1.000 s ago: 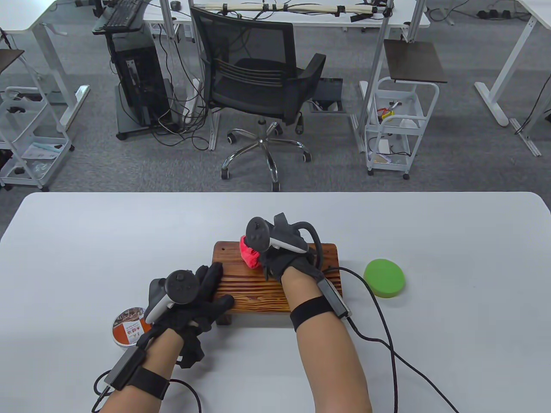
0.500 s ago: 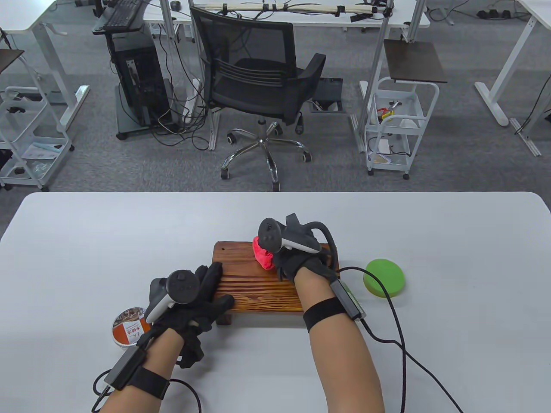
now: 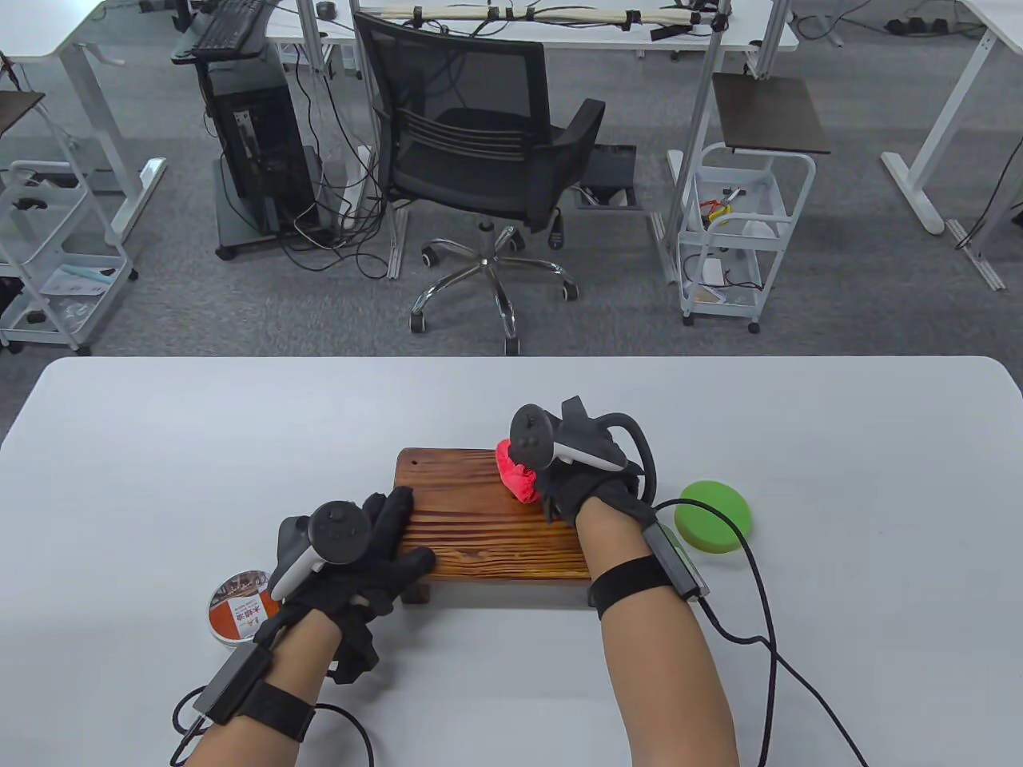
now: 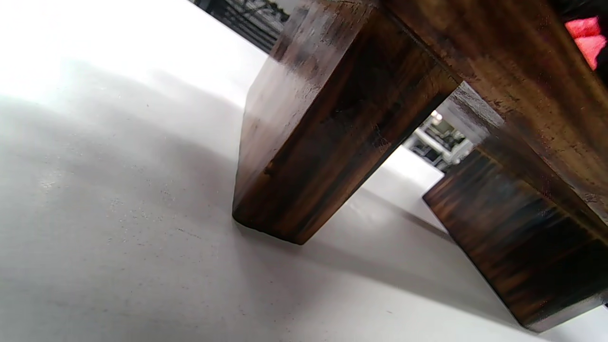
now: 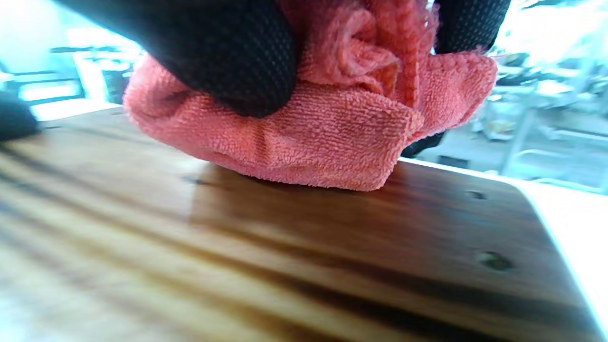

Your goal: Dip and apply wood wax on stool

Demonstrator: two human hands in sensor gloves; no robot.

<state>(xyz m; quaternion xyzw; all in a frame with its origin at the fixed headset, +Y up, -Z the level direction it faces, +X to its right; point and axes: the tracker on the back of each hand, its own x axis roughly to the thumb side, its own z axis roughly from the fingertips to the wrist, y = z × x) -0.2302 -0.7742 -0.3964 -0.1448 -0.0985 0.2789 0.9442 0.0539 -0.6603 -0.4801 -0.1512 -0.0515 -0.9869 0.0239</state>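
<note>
stool [image 3: 479, 519] far right corner hidden behind right hand [image 3: 587, 487].

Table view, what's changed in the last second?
The right hand, gripping the pink cloth, slid it rightward along the stool top, from near the middle toward the right end. The left hand stayed pressed on the stool's left end; the wax tin and green lid stayed put.

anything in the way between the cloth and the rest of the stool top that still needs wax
Only the left hand, which rests on the near-left corner of the stool. The right hand presses the red cloth on the far side; the wood between shows bare.
</note>
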